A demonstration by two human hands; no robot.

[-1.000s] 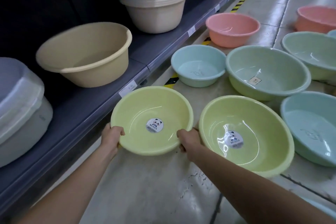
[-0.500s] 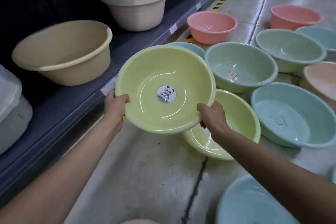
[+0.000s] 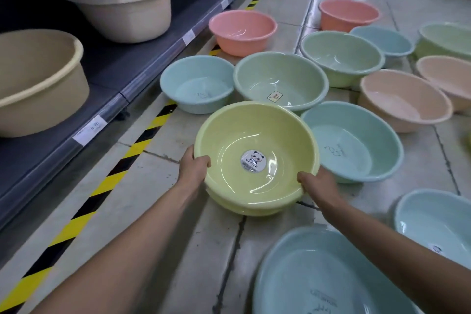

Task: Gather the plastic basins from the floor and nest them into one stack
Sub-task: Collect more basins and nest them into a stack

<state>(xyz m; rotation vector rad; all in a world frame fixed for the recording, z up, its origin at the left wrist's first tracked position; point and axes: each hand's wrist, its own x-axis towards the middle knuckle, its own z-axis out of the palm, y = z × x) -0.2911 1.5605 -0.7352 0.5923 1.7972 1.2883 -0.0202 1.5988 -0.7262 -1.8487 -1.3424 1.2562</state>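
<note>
Yellow-green basin (image 3: 229, 135), the one with a panda sticker (image 3: 253, 159) on its bottom, sits mid-view, lowered into a second yellow-green basin (image 3: 244, 209) of matching shape that rests on the floor (image 3: 178, 237). Only the lower one's rim and wall show, at the 6 o'clock edge. The left hand (image 3: 195, 171) grips the upper rim at 9 o'clock and the right hand (image 3: 317, 182) at 4 o'clock, each with the thumb hooked over the lip and the fingers going under, mostly out of sight. Holding opposite sides likely keeps the bowl level so it drops squarely into its mate. Its mouth faces up, tipped barely toward the camera; being round, it has no long axis. Loose basins wait around it: a pale blue basin (image 3: 197, 84) at 11 o'clock, a sage green basin (image 3: 280, 79) at 12, and a teal basin (image 3: 351, 143) at 3, just beside it. A shelf (image 3: 107, 69) runs along at 9 to 10 o'clock.
</note>
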